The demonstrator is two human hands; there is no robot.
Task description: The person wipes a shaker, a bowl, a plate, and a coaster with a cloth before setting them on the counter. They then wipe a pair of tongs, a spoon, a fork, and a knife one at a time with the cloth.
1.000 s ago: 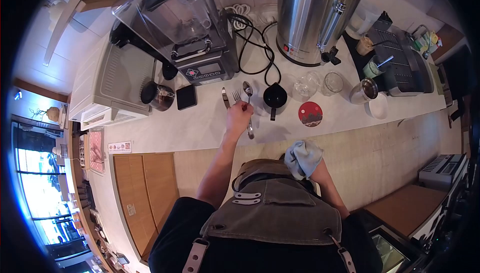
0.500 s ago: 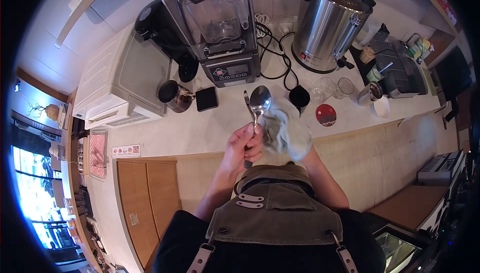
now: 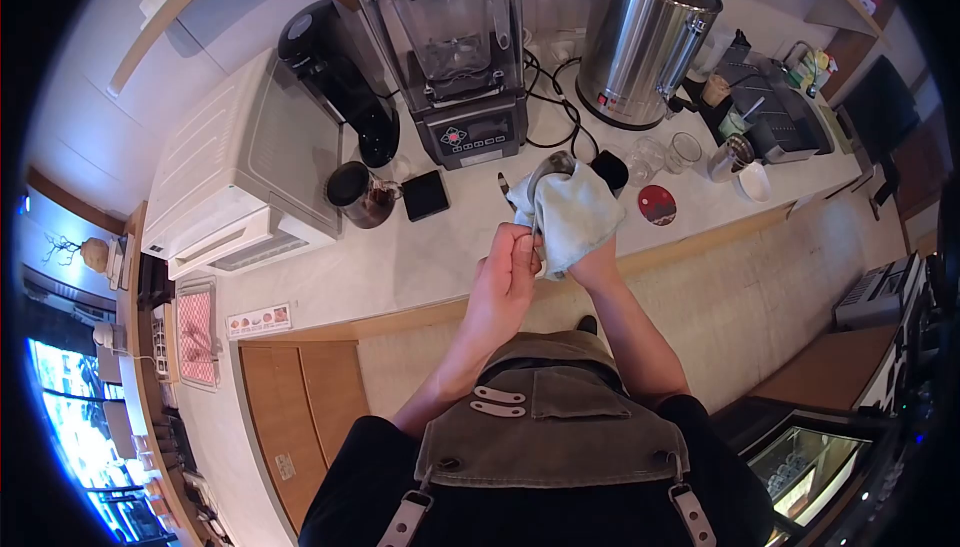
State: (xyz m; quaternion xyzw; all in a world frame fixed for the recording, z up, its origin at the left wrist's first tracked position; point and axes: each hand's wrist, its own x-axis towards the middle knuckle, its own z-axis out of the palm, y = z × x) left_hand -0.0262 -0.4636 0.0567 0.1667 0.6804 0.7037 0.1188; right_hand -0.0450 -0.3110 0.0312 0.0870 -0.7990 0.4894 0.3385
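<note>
A metal spoon (image 3: 556,163) is pinched by its handle in the closed fingers of my left hand (image 3: 508,265), its bowl pointing up and away from me. A pale, crumpled cloth (image 3: 582,212) is draped over my right hand (image 3: 594,263) and presses against the side of the spoon. The cloth hides most of the right fingers and part of the spoon. Both hands are held over the front edge of the white counter (image 3: 440,247).
Behind my hands stand a blender (image 3: 470,77) and a steel urn (image 3: 640,47). To the left are a coffee jar (image 3: 362,197), a black square block (image 3: 425,195) and a white appliance (image 3: 240,157). On the right sit a red coaster (image 3: 657,205), glass cups (image 3: 683,153) and a white bowl (image 3: 755,183).
The cloth has moved up and left onto the spoon. The spoon has turned, so its bowl no longer faces me. My left hand has shifted slightly right, and the camera view has moved a little.
</note>
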